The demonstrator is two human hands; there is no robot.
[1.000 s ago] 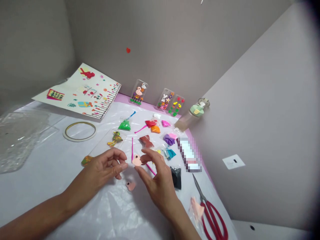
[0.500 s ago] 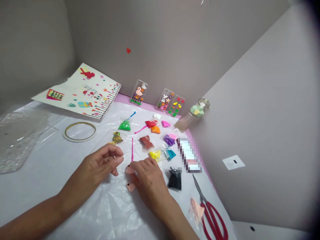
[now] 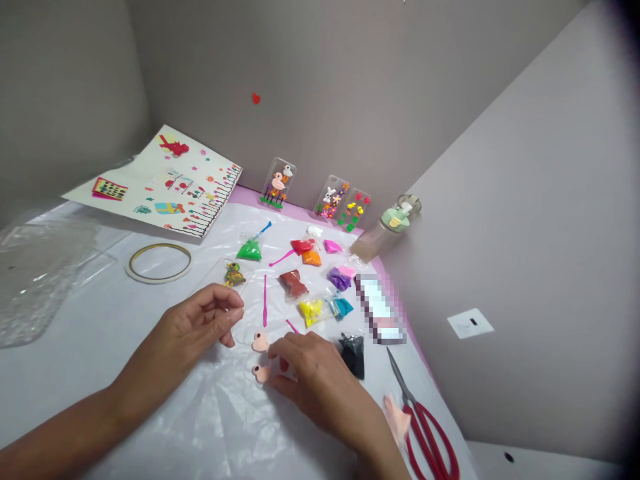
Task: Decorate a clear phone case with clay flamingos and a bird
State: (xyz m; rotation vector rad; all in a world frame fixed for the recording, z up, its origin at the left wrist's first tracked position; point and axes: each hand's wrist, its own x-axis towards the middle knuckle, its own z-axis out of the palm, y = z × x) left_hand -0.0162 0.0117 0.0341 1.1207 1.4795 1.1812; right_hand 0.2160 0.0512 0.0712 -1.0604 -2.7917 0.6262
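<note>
Standing loosely parted, the right grip point(image 3: 317, 373) had two pink bird shapes point(image 3: 259, 343) just to its left on the worktop point(image 3: 215, 427); the left grip point(image 3: 195, 327), narrowly parted, hung farther left.

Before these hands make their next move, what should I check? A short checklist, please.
1. Upper pink bird shape lying on the white sheet: ok.
2. Lower pink bird shape apart from the upper one: ok.
3. Left hand with nothing visible in it: ok.
4. Right hand with its palm free: cannot tell, the underside is hidden.
5. Right thumb clear of the lower shape: cannot tell.
6. Red-handled scissors away from both hands: ok.
</note>
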